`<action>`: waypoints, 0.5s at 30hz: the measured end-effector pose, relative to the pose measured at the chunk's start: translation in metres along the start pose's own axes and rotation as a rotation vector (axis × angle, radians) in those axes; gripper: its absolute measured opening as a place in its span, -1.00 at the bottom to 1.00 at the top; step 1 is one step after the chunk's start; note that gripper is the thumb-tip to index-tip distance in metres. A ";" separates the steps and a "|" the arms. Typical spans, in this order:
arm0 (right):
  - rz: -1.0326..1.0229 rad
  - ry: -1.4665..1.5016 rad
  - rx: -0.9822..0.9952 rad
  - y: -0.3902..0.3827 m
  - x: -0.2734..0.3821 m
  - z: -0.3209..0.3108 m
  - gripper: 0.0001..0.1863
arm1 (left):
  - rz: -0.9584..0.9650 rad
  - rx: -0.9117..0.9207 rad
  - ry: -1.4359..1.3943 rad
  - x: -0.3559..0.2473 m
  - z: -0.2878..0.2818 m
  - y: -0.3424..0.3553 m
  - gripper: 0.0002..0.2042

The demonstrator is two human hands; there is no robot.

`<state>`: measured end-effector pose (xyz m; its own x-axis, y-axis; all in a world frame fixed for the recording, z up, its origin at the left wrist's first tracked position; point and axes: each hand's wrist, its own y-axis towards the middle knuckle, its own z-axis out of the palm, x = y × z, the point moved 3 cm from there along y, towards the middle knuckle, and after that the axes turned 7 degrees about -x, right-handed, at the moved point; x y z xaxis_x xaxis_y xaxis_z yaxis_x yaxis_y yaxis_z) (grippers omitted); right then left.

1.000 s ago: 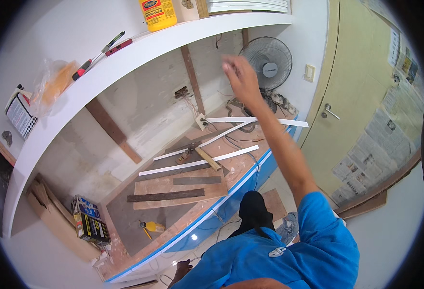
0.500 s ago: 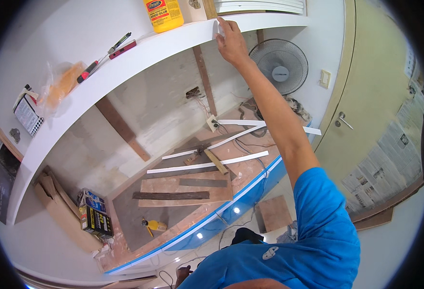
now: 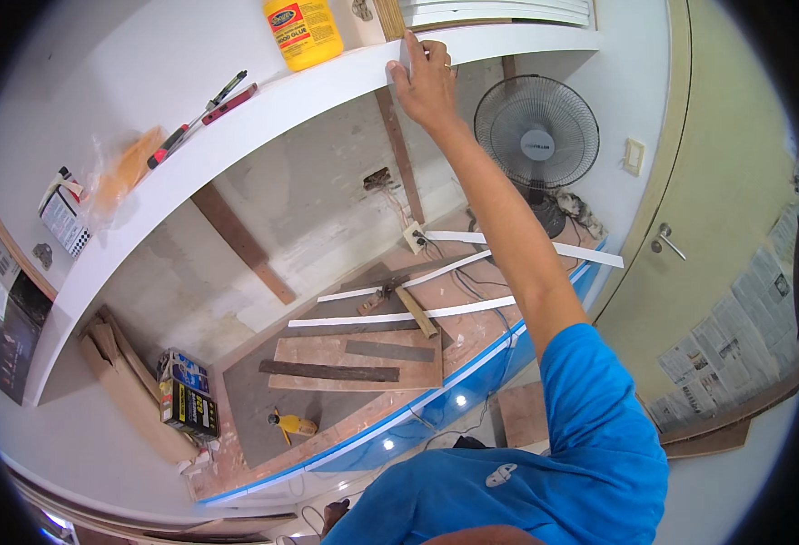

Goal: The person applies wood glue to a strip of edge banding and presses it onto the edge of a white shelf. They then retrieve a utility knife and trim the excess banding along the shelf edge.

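Low beside the blue shirt (image 3: 508, 490), left hand (image 3: 332, 516) — can't tell its grip. Up at the white shelf (image 3: 508, 43), right hand (image 3: 428, 86), thumb wide of fingers — just beyond, wooden strip (image 3: 387, 16), long axis upward, leaning left, lower end toward fingertips.

shelf (image 3: 345, 77): bottle (image 3: 304, 34) right of screwdriver (image 3: 170, 143) | bench (image 3: 463, 341): boxes (image 3: 190, 406) left, fan (image 3: 537, 145) right | door (image 3: 735, 182): right of bench

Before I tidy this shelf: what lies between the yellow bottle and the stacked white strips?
Head view: a rough wall patch, then a wooden strip, the right hand by its lower end.
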<state>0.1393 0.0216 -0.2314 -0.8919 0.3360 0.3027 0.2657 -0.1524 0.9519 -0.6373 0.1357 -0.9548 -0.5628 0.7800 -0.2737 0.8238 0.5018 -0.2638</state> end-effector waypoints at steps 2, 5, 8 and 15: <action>0.007 0.022 -0.021 -0.002 -0.001 0.002 -0.30 | -0.112 -0.006 -0.145 0.002 -0.003 0.007 -0.66; 0.007 0.041 -0.043 -0.004 -0.001 0.004 -0.30 | -0.085 0.035 -0.077 -0.004 -0.007 0.015 -0.63; 0.011 0.031 -0.046 -0.004 -0.001 0.002 -0.32 | -0.078 0.036 -0.034 -0.017 -0.011 0.013 -0.64; -0.034 0.079 -0.092 -0.004 -0.004 0.002 -0.41 | -0.244 0.078 -0.166 -0.024 -0.010 0.015 -0.65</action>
<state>0.1431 0.0228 -0.2363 -0.9268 0.2688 0.2623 0.2034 -0.2280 0.9522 -0.6110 0.1279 -0.9424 -0.7525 0.5647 -0.3389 0.6584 0.6318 -0.4090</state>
